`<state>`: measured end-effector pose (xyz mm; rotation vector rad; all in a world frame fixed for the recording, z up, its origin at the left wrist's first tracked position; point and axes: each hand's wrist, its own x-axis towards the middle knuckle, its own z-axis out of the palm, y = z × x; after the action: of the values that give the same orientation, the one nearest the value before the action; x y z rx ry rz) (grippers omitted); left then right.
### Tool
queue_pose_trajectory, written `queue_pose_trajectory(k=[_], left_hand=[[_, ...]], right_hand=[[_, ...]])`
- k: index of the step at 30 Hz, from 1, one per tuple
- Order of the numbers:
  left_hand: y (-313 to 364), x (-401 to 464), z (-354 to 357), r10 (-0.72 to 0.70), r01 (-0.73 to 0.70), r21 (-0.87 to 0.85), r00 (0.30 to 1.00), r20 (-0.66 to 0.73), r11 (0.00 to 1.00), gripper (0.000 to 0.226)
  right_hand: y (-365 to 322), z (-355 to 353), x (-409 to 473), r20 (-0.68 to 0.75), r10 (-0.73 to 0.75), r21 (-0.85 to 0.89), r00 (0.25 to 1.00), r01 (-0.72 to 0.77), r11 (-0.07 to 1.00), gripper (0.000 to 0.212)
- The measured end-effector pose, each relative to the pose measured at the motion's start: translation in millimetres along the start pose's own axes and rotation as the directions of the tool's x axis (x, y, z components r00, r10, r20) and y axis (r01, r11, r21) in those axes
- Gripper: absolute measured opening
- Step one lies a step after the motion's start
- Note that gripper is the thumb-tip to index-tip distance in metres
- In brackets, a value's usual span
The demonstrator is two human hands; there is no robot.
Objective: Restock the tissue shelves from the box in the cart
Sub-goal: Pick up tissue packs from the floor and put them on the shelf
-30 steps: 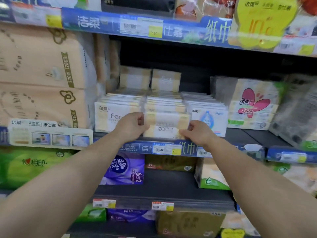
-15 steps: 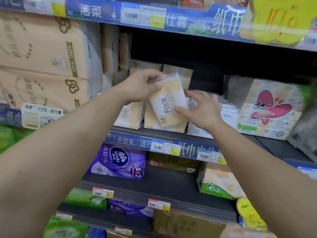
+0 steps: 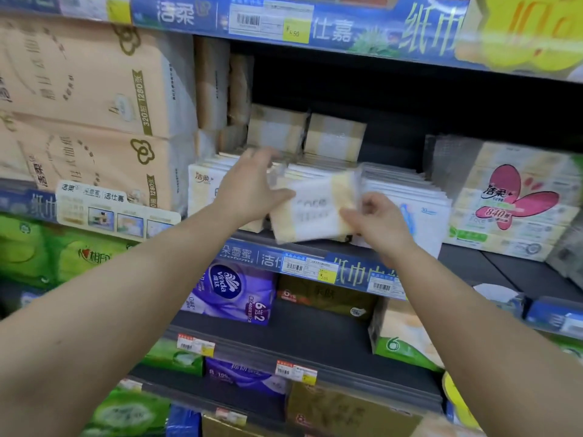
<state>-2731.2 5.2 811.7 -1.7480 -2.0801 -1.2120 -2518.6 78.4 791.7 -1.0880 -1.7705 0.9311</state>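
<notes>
Head view: both arms reach up to the middle shelf (image 3: pixel 492 269) of a tissue aisle. Between the hands a cream-and-white tissue pack (image 3: pixel 312 209) is held flat and slightly tilted at the shelf's front edge, just in front of the stacked rows of similar packs (image 3: pixel 318 168). The pack is motion-blurred; only faint lettering shows on its white centre.

The left hand (image 3: pixel 249 187) rests against the pack's left end, thumb lying along its near edge, fingers (image 3: pixel 258 154) spread and mostly straight over the row behind. The right hand (image 3: pixel 375 219) grips the pack's right end, its fingers curled round the edge.

Left of the rows stand large beige roll bundles (image 3: pixel 88 99) stacked two high. Behind the rows, two banded cream packs (image 3: pixel 306 132) stand upright near the back. Just right of the held pack is a stack of white packs with a blue drop mark (image 3: pixel 410 197), and further right a bundle with a pink butterfly print (image 3: pixel 514 200).

A blue price strip (image 3: pixel 315 266) with barcode labels runs along the shelf edge below the hands. On the shelf beneath are a purple Vinda pack (image 3: pixel 233 291), a dark gold pack (image 3: pixel 328 298) and a green-and-cream pack (image 3: pixel 403 339). Green packs (image 3: pixel 47 257) fill the lower left.
</notes>
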Motion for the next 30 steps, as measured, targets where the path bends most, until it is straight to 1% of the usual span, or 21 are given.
queue_pose_trajectory(k=[1, 2, 3, 4, 6, 8, 9, 11, 13, 14, 15, 16, 18, 19, 20, 22, 24, 25, 27, 29, 30], left_hand=[[-7, -5, 5, -0.012, 0.012, 0.045, 1.000, 0.009, 0.999, 0.067], [-12, -10, 9, -0.029, 0.028, 0.072, 1.000, 0.008, 0.997, 0.066], [-15, -14, 12, -0.057, 0.056, 0.078, 0.998, 0.010, 0.995, 0.067], [-16, -19, 14, -0.091, 0.089, 0.070, 0.995, 0.028, 0.994, 0.070], [-17, -25, 18, -0.145, 0.143, 0.027, 0.983, 0.115, 0.989, 0.082], [-17, -30, 23, -0.139, 0.140, 0.007, 0.972, 0.189, 0.990, 0.093], [-16, -32, 25, -0.124, 0.124, 0.011, 0.975, 0.186, 0.992, 0.096], [-14, -34, 27, -0.118, 0.116, 0.019, 0.984, 0.131, 0.993, 0.097], [-14, -35, 32, -0.124, 0.120, 0.046, 0.988, 0.096, 0.992, 0.092], [-14, -37, 33, -0.136, 0.130, 0.065, 0.986, 0.096, 0.989, 0.088], [-14, -38, 34, -0.155, 0.147, 0.079, 0.983, 0.099, 0.986, 0.084], [-15, -39, 35, -0.178, 0.170, 0.083, 0.979, 0.097, 0.982, 0.082], [-17, -42, 33, -0.228, 0.224, 0.063, 0.971, 0.072, 0.973, 0.082], [-17, -45, 33, -0.246, 0.243, 0.049, 0.968, 0.050, 0.969, 0.080], [-17, -48, 33, -0.256, 0.254, 0.037, 0.966, 0.027, 0.966, 0.078], [-15, -56, 35, -0.262, 0.262, 0.016, 0.965, -0.013, 0.965, 0.072], [-13, -67, 38, -0.251, 0.251, 0.003, 0.966, -0.062, 0.968, 0.067], [-13, -73, 38, -0.241, 0.242, 0.009, 0.967, -0.084, 0.970, 0.066], [-17, -87, 34, -0.229, 0.233, 0.032, 0.969, -0.092, 0.972, 0.066], [-27, -103, 24, -0.238, 0.243, 0.052, 0.968, -0.079, 0.969, 0.068], [-35, -110, 17, -0.247, 0.253, 0.064, 0.966, -0.080, 0.965, 0.069]], right_hand=[[10, -1, -1, 0.056, -0.003, -0.264, 0.998, 0.018, 0.964, 0.014], [18, -2, -1, 0.096, 0.008, -0.478, 0.995, 0.039, 0.877, 0.019], [24, -2, -1, 0.111, 0.026, -0.586, 0.993, 0.044, 0.809, 0.023], [26, -2, -2, 0.112, 0.039, -0.606, 0.993, 0.037, 0.795, 0.024], [25, 0, -2, 0.090, -0.008, -0.573, 0.996, 0.058, 0.818, 0.024], [24, 3, -3, 0.069, -0.102, -0.530, 0.992, 0.123, 0.839, 0.025], [24, 5, -4, 0.047, -0.147, -0.509, 0.988, 0.150, 0.848, 0.024], [26, 6, -4, 0.007, -0.182, -0.488, 0.983, 0.162, 0.858, 0.020], [27, 7, -5, 0.044, -0.133, -0.513, 0.990, 0.137, 0.847, 0.020], [28, 8, -6, 0.070, -0.104, -0.528, 0.992, 0.126, 0.840, 0.020], [28, 8, -9, 0.066, -0.100, -0.519, 0.993, 0.120, 0.847, 0.022], [26, 7, -12, 0.023, -0.126, -0.472, 0.992, 0.122, 0.873, 0.025], [23, 5, -19, -0.113, -0.242, -0.353, 0.964, 0.189, 0.916, 0.027], [21, 4, -22, -0.120, -0.287, -0.323, 0.950, 0.236, 0.916, 0.025], [20, 5, -25, -0.071, -0.312, -0.312, 0.948, 0.276, 0.909, 0.023], [21, 12, -28, 0.063, -0.300, -0.342, 0.952, 0.303, 0.890, 0.015], [23, 20, -28, 0.089, -0.280, -0.381, 0.956, 0.292, 0.877, 0.026], [22, 24, -28, 0.072, -0.275, -0.386, 0.959, 0.281, 0.878, 0.033], [18, 32, -27, 0.013, -0.253, -0.400, 0.967, 0.237, 0.885, 0.040], [14, 40, -29, -0.079, -0.234, -0.406, 0.969, 0.183, 0.895, 0.041], [11, 46, -33, -0.127, -0.249, -0.400, 0.960, 0.180, 0.899, 0.040]])
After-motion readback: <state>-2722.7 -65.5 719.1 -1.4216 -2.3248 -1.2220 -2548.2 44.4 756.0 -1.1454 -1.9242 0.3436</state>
